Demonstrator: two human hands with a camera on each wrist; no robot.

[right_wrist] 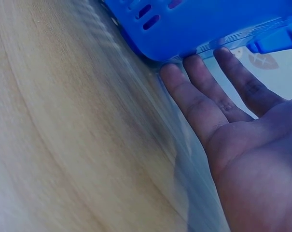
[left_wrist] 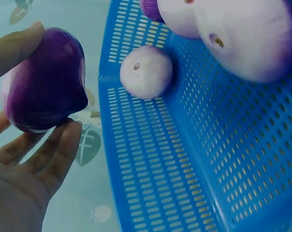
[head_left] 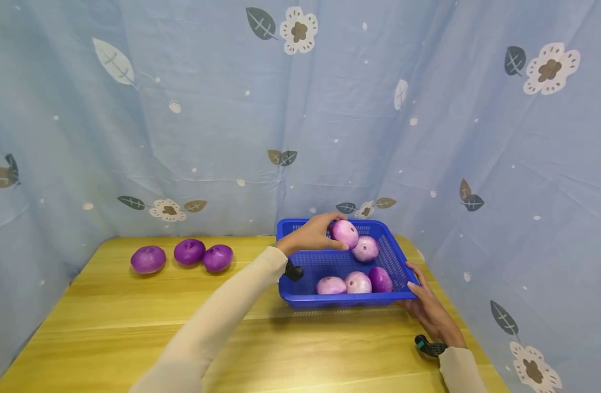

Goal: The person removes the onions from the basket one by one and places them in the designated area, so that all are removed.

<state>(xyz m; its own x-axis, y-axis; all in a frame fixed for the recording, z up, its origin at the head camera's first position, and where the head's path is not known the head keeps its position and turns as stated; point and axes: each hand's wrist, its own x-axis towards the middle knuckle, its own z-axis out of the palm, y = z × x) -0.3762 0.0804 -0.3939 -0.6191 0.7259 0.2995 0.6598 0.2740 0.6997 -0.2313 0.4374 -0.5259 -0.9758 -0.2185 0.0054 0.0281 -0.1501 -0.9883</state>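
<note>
In the head view, my left hand (head_left: 314, 233) holds a purple-and-white onion (head_left: 344, 234) above the back part of a blue plastic basket (head_left: 310, 265). The left wrist view shows thumb and fingers around this onion's dark purple side (left_wrist: 49, 82). One pale onion (head_left: 366, 249) lies in the basket at the back right. Along its front wall sit two pale onions (head_left: 332, 285) and a darker purple onion (head_left: 380, 279). At the basket's right front corner, my right hand (head_left: 430, 311) grips the rim, thumb on top; in the right wrist view, several fingertips (right_wrist: 173, 75) touch the outer wall.
Three purple onions, a left one (head_left: 148, 259), a middle one (head_left: 189, 252) and a right one (head_left: 218, 257), lie at the back left of the wooden table (head_left: 133, 322). A blue patterned curtain (head_left: 207, 109) hangs behind and along the sides.
</note>
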